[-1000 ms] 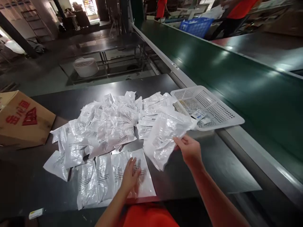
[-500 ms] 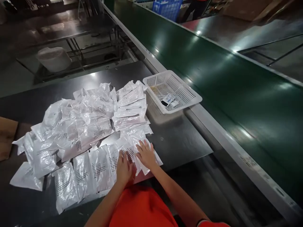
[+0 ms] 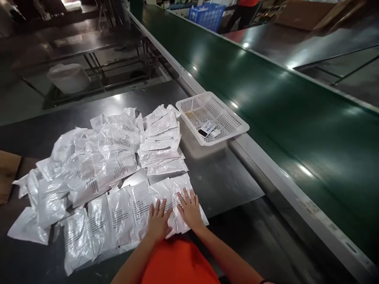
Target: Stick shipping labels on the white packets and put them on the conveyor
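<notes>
At the lower centre of the frame, our right hand [image 3: 190, 210] lies flat, fingers spread, on the rightmost shiny white oblong plastic packet [image 3: 181, 182], its long axis pointing away from us; our left hand [image 3: 159, 224], unclenched too, touches the neighbouring packet [image 3: 160, 191].

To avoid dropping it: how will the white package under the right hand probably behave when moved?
The white package may bend, since its wrapping looks creased. Its glossy surface may slip. Lying flat, it probably won't roll.
</notes>
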Demonstrator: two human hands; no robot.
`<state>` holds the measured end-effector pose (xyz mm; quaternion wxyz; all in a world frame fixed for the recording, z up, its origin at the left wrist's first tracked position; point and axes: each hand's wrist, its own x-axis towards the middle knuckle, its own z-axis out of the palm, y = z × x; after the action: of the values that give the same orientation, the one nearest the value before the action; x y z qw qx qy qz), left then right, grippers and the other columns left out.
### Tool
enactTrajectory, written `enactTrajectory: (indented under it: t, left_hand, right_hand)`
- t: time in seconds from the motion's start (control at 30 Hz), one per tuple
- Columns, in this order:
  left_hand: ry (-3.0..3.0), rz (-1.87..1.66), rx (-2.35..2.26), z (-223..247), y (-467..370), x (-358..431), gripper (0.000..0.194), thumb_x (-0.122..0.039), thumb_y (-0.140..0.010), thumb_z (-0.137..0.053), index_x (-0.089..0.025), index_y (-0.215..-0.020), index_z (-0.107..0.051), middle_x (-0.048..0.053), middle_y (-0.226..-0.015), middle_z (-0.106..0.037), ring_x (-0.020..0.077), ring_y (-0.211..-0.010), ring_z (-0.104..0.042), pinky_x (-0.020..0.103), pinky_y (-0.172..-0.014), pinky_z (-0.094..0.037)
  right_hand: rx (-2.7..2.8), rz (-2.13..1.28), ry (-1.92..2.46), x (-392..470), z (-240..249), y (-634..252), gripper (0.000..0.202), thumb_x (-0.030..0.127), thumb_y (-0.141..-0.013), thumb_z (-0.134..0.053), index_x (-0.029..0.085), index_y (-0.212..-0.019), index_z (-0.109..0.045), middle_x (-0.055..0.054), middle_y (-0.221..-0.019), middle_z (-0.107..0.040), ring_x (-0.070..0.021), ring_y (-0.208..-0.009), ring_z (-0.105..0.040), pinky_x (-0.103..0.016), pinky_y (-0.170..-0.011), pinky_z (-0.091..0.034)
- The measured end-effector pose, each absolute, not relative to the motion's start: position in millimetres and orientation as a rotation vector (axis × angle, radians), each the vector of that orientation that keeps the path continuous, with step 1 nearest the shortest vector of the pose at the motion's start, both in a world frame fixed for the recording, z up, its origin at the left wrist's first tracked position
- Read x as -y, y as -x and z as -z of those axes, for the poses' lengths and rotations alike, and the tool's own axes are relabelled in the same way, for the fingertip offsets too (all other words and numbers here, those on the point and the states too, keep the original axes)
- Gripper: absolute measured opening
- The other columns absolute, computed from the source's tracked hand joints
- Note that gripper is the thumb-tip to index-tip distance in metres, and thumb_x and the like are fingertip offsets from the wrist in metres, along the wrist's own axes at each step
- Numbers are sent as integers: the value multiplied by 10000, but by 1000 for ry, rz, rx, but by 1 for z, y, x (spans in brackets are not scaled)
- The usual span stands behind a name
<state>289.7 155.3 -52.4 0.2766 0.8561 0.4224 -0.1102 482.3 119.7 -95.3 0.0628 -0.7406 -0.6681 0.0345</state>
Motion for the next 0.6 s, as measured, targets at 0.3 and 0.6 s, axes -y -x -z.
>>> enactTrajectory:
  t: [0.3,0.6]
  left_hand:
    - [-2269,264,-1099,25,-294,-168,751,-542,-800,-579,-364,-1473,-298,69,-1623,-56,361,-1482,-5,663,-1159,-19]
    - [-2176,406,-978,24,-313,-166,825,-506,-792,-578,-353,-1504,-190,72,-1616,-23,388,-1469,35,719,-1124,-1]
  right_hand:
    - [1703,139,2112,-244,46,-496,633,213,-921,-414,208,-1522,-216,-180,-1572,-180,-353,-1378,-282,-529,-1044,-324]
    - [2145,1,1776,-376,-48,-571,339,152,-926,-380,251,-1026,-688,-40,-1251,-630,-245,-1299,-418,-498,-1096,-304]
